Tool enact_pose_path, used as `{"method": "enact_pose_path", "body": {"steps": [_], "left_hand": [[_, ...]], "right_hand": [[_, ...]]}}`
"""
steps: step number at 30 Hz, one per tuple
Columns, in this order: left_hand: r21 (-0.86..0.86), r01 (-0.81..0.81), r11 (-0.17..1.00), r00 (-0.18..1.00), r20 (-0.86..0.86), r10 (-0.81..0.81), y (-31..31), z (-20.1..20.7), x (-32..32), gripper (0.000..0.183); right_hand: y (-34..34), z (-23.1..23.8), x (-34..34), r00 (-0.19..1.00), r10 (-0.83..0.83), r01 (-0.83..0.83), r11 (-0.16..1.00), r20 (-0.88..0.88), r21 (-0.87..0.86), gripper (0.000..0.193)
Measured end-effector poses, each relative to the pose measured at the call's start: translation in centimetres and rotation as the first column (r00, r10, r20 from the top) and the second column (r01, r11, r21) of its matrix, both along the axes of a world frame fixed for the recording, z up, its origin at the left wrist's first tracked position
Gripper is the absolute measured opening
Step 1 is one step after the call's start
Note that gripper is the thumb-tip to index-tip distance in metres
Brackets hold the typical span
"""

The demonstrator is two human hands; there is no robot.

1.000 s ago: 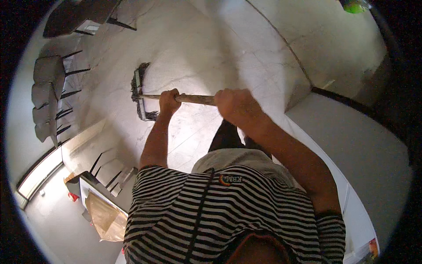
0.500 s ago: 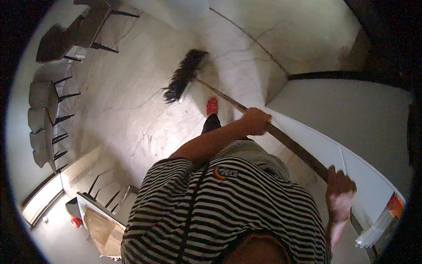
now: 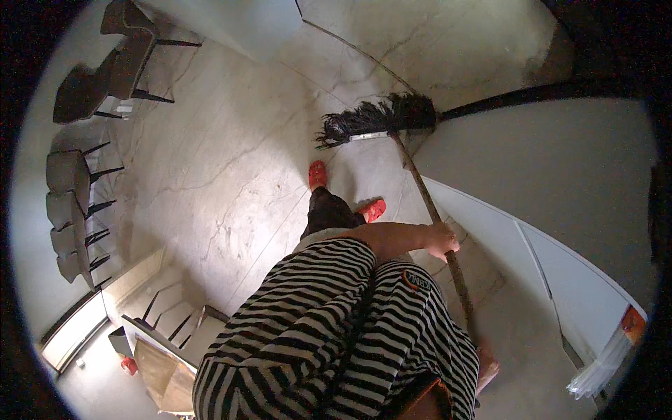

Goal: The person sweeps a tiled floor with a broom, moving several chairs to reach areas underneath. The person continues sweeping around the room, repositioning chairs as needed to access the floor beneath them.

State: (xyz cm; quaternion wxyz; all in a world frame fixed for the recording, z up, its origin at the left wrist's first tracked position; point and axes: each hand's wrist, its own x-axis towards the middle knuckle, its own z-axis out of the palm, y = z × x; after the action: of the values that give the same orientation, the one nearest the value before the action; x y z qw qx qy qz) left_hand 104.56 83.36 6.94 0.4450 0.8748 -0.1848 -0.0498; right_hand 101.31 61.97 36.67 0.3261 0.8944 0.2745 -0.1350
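Note:
A wide mop with shaggy black strands lies on the pale floor, its head stretched sideways ahead of my feet. Its long wooden handle slopes back toward me on the right. My left hand is wrapped round the middle of that handle, the arm reaching across my striped shirt. Near the handle's upper end is my right hand, partly hidden by my shirt; it appears closed round the wood. The right end of the mop head is close to the corner of the white cabinet.
A long white cabinet or counter curves along the right. Several grey chairs line the left wall, with two brown ones farther up. A table stands at lower left. Clear plastic sticks out at lower right.
The mop head has swung right and slightly away, turning from a slant to nearly sideways. Both hands moved with the handle, the right one drawing in toward my body. A second red shoe now shows.

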Motion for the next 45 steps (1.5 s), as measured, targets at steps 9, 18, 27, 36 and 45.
{"method": "enact_pose_path", "body": {"steps": [9,18,27,36,45], "left_hand": [[0.044,-0.263,0.964,0.964,0.057,0.261,6.2,-4.1,2.2,0.019],[0.054,-0.604,0.795,0.792,0.147,0.592,25.7,-6.5,0.5,0.017],[0.115,-0.846,0.521,0.53,0.064,0.846,48.3,-1.6,1.7,0.021],[0.001,-0.994,0.105,0.105,-0.056,0.993,67.7,1.8,-0.8,0.04],[-0.118,-0.983,-0.142,-0.151,0.078,0.985,69.5,3.0,-9.5,0.04]], "right_hand": [[3.2,-6.2,4.4,0.992,0.107,-0.121,0.952,0.066,0.28,0.026],[23.9,-7.1,7.6,0.797,0.535,-0.597,0.766,0.281,0.237,0.019],[50.9,-2.3,15.8,0.474,0.806,-0.88,0.443,0.356,0.169,0.021],[78.7,2.3,22.3,0.035,0.97,-0.98,0.08,0.24,-0.182,0.034],[89.0,5.4,12.0,0.334,0.931,-0.938,0.314,0.148,0.145,0.038]]}}
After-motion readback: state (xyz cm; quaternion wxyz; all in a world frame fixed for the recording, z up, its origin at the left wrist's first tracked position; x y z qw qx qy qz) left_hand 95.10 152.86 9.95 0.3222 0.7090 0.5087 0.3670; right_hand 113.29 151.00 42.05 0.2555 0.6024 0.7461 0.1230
